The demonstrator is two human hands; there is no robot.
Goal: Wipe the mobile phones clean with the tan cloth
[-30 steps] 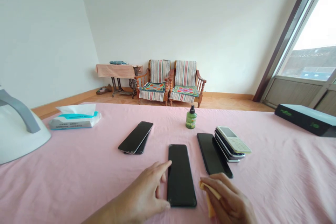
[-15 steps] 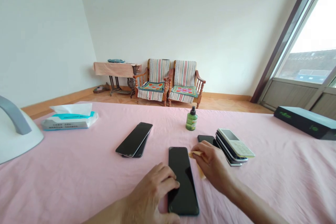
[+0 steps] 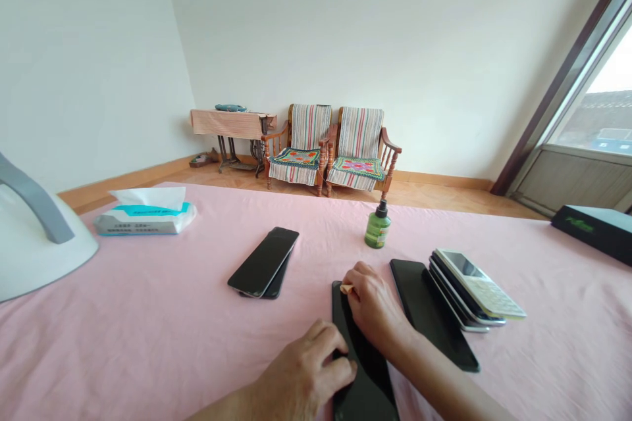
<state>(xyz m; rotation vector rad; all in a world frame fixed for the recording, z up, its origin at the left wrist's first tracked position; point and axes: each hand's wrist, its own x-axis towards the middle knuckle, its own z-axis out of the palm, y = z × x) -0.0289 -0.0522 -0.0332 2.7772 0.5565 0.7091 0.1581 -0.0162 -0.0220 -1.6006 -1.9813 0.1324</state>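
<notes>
A black smartphone (image 3: 364, 381) lies face up on the pink cloth in front of me. My left hand (image 3: 309, 365) grips it at the left edge, with curled fingertips resting on the screen. My right hand (image 3: 372, 306) is closed around a small yellowish cloth (image 3: 346, 289), mostly hidden by the fingers, at the top end of the screen. To the right of that wrist lies another black phone (image 3: 434, 316), beside a stack of phones topped by a white keypad phone (image 3: 481, 283).
Two dark phones (image 3: 264, 263) overlap at the left. A green spray bottle (image 3: 378, 227) stands behind my hands. A tissue pack (image 3: 145, 217) and a white rounded object with a grey handle (image 3: 44, 237) are at far left, a black box (image 3: 592, 230) at far right.
My right hand has moved from beside the phone onto its top end with the cloth. My left hand keeps its hold. The whole view has shifted, uncovering the black phone at right.
</notes>
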